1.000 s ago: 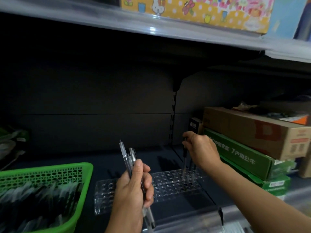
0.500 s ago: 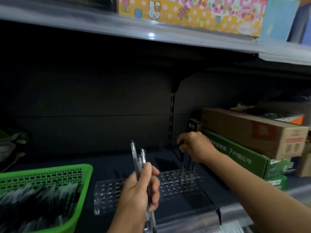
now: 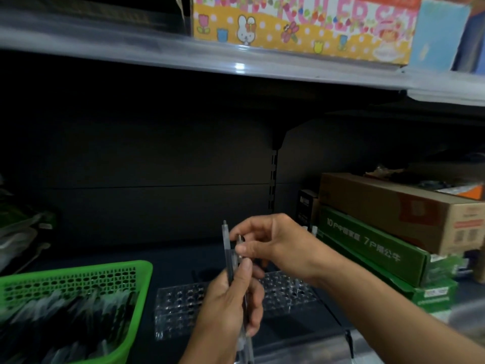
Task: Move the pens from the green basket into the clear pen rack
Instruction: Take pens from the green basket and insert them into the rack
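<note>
My left hand point(image 3: 231, 306) grips a small bunch of clear pens point(image 3: 227, 248) upright, low in the middle. My right hand point(image 3: 273, 243) has reached over to the bunch and pinches the top of one pen between thumb and fingers. The clear pen rack point(image 3: 178, 308) lies flat on the dark shelf behind my hands, partly hidden by them. Tops of pens standing in the rack point(image 3: 313, 229) show past my right wrist. The green basket point(image 3: 141, 285) at lower left holds several more pens.
Stacked green boxes point(image 3: 372, 245) and a brown carton point(image 3: 388, 206) stand at the right, close to the rack's end. An upper shelf point(image 3: 236, 67) with a yellow patterned box hangs overhead. Plastic bags point(image 3: 18, 232) lie at far left.
My right hand has left the rack's right end and come left to the pens in my left hand. My left hand raised the bunch slightly.
</note>
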